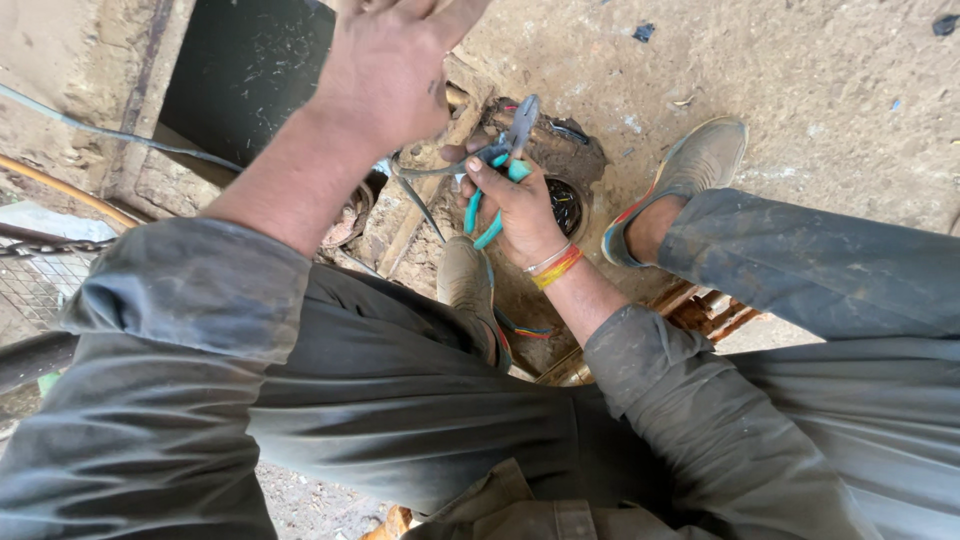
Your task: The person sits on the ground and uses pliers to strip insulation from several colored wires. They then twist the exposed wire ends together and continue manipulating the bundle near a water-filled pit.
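Two hands over a dusty floor. Left hand: raised, pinching a grey wire; fingers partly hidden. Right hand: closed around teal-handled pliers, jaws up, the wire running to them. Shoe further right.

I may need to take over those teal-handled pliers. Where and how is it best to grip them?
Probably by the teal handles of the pliers, from below the right hand: their tips jut out below that hand's grip, while the metal head points away, by the wire near the left hand.
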